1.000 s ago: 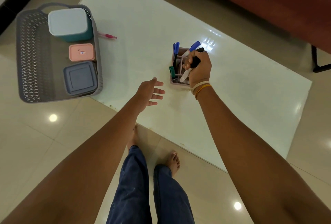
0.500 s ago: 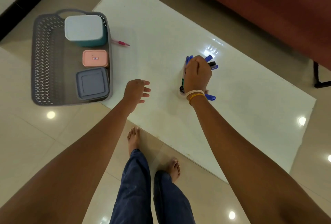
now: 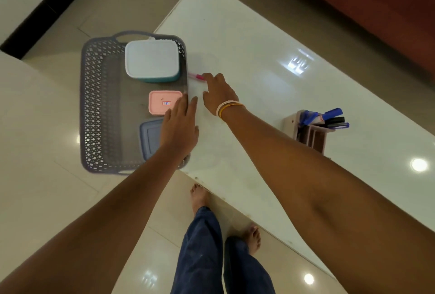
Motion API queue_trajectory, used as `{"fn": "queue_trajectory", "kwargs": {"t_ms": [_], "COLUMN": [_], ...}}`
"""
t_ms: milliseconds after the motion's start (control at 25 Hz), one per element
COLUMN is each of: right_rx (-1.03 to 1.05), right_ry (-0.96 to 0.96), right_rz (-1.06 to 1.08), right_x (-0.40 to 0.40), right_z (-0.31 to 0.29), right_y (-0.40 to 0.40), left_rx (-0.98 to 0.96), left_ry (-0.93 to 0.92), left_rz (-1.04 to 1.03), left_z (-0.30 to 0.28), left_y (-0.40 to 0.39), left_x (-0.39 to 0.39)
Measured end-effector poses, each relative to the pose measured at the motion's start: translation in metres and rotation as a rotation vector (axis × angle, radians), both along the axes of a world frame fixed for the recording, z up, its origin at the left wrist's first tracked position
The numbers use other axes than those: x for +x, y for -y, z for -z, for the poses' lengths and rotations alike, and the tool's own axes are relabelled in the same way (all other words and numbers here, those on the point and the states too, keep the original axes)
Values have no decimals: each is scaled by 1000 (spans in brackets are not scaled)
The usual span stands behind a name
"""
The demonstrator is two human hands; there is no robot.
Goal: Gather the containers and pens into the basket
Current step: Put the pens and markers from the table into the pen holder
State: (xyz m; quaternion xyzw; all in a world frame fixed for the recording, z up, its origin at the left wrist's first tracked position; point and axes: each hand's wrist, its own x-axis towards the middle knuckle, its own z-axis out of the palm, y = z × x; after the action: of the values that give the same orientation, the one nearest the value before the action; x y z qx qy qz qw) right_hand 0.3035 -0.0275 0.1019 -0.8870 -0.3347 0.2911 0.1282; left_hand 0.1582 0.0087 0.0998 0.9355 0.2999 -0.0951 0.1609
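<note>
Both of my hands have left the middle of the table and come across to the basket side; my right hand [image 3: 217, 93], which was down on the pen holder half a second ago, has let go of it and now reaches toward the pink pen [image 3: 197, 76]. Its fingertips are at the pen's near end, touching or just short of it, I cannot tell which, and the fingers are loosely spread with nothing pinched between them. My left hand [image 3: 180, 126] has moved up over the right rim of the grey basket [image 3: 94, 105], flat and palm down, fingers held loosely together, holding nothing. It covers part of the blue-grey lidded container [image 3: 147, 137] in the basket's near corner. Beyond that sit the small pink container [image 3: 162, 102] and then the white-lidded teal container [image 3: 151, 62], all three along the basket's right side. The pink pen lies on the white table [image 3: 259, 42] just outside the basket's right wall, beside the teal container. Well off to my right the pink pen holder [image 3: 310, 132] stands alone on the table with blue and black markers [image 3: 329, 118] leaning out of it
</note>
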Motion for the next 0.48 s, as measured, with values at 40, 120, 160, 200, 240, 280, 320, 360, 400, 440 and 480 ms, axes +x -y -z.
{"fn": "queue_trajectory", "kwargs": {"t_ms": [40,120,160,200,240,280,320,360,400,440,480], "right_rx": [-46,-132,-145,-130,-88,-49,-33,-38,-57,-73,-80], "right_ry": [40,183,259,317,355,371,372,362,345,317,275], "right_rz": [-66,-208,-249,-261,-256,-239,-212,-178,-136,-88,-40], "right_x": [4,11,13,13,13,12,11,11,11,12,13], "right_z": [7,17,19,20,20,21,20,19,18,18,17], "right_y": [-11,-25,-28,-29,-28,-24,-19,-13,-6,1,7], "left_rx": [-9,5,25,41,51,53,52,55,63,74,76], "left_ry": [1,16,17,19,18,13,5,3,6,15,16], "left_rz": [22,29,29,28,27,26,37,58,83,99,102], "left_z": [3,6,6,7,8,9,9,8,8,8,8], "left_y": [-1,-1,0,0,1,1,1,3,6,8,11], "left_x": [-1,-1,-1,-1,-1,-1,-1,0,0,-1,-1]}}
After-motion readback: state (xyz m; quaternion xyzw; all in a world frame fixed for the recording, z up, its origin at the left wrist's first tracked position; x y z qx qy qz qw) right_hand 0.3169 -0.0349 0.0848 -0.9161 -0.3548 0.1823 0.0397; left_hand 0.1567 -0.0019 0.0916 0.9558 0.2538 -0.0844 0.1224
